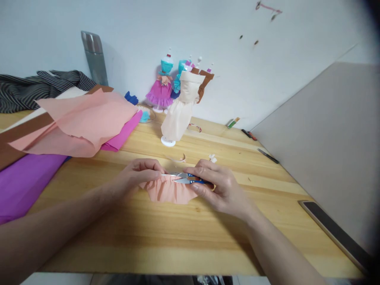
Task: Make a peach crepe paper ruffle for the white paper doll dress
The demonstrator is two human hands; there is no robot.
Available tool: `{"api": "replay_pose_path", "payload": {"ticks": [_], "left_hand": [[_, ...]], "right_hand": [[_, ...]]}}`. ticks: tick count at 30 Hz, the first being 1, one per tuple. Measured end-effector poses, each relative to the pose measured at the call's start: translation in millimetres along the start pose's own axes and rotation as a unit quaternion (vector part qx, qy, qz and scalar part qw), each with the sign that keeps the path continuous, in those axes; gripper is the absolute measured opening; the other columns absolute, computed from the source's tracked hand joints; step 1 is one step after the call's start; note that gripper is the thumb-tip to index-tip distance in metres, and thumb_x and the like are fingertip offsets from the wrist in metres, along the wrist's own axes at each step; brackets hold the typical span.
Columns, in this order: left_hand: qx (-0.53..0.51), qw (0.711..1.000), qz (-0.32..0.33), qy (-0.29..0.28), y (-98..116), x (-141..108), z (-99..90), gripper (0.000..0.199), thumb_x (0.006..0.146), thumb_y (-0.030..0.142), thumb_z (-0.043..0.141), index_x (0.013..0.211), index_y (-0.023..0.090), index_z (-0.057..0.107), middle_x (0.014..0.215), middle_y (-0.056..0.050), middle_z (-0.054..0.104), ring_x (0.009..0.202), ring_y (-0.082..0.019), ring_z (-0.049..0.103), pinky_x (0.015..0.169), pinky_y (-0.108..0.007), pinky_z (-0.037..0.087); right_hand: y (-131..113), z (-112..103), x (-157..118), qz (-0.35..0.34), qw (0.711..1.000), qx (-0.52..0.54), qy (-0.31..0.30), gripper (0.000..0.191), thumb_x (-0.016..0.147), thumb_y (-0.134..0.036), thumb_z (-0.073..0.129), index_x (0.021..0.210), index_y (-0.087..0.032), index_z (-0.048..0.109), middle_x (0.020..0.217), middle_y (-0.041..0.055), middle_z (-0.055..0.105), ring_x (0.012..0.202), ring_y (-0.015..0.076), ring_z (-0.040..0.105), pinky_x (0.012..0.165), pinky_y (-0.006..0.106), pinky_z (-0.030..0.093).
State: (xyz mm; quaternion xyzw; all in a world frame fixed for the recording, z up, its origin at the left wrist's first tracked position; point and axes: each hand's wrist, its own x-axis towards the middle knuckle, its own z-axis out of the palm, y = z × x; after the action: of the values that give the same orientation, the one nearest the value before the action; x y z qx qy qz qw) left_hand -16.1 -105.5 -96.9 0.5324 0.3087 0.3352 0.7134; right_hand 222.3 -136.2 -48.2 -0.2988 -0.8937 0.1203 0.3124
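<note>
My left hand [145, 171] pinches the top left edge of a gathered peach ruffle [169, 192], which looks like crepe paper or thin fabric. In my right hand [218, 184] is a pair of blue-handled thread snips [190, 179], gripped between thumb and fingers. Their pointed metal blades lie apart along the ruffle's upper edge and point toward my left fingertips. A thin white strip shows at that edge beside my left thumb. Whether the blades touch the ruffle I cannot tell. The ruffle hangs just over the wooden table [133, 237].
Behind my hands stands a cream dress on a small mannequin [181, 107], with several other dressed mannequins [162, 87] at the wall. Peach sheets [89, 118] and purple sheets [32, 182] pile up at left near a grey bottle [95, 59]. A phone [329, 229] lies at the right edge.
</note>
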Motion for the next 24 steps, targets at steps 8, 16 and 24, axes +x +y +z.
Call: {"api": "replay_pose_path", "payload": {"ticks": [8, 16, 24], "left_hand": [[-0.011, 1.0, -0.002, 0.016, 2.6, -0.6, 4.2, 0.017, 0.064, 0.032, 0.068, 0.066, 0.015, 0.064, 0.066, -0.003, 0.063, 0.07, -0.018, 0.06, 0.059, -0.025, 0.042], [0.002, 1.0, -0.001, 0.014, 3.3, -1.6, 3.7, 0.018, 0.064, 0.034, 0.069, 0.067, 0.016, 0.065, 0.07, -0.003, 0.063, 0.076, -0.019, 0.06, 0.062, -0.026, 0.043], [-0.011, 1.0, -0.008, 0.024, 6.2, -1.8, 7.4, 0.018, 0.063, 0.032, 0.069, 0.066, 0.015, 0.065, 0.076, -0.005, 0.067, 0.075, -0.019, 0.06, 0.063, -0.027, 0.044]], "right_hand": [[-1.6, 3.1, 0.8, 0.01, 0.999, 0.048, 0.006, 0.025, 0.092, -0.025, 0.053, 0.109, -0.014, 0.066, 0.072, 0.0042, 0.056, 0.062, 0.0128, 0.051, 0.055, 0.025, 0.041], [-2.6, 4.5, 1.2, 0.028, 0.997, 0.07, 0.011, 0.024, 0.091, -0.025, 0.054, 0.106, -0.014, 0.069, 0.068, 0.0027, 0.054, 0.059, 0.0116, 0.05, 0.052, 0.024, 0.038], [-4.9, 2.6, 1.7, 0.021, 0.998, 0.052, 0.011, 0.024, 0.091, -0.023, 0.055, 0.109, -0.016, 0.068, 0.069, 0.0032, 0.055, 0.06, 0.0126, 0.051, 0.053, 0.025, 0.04]]}}
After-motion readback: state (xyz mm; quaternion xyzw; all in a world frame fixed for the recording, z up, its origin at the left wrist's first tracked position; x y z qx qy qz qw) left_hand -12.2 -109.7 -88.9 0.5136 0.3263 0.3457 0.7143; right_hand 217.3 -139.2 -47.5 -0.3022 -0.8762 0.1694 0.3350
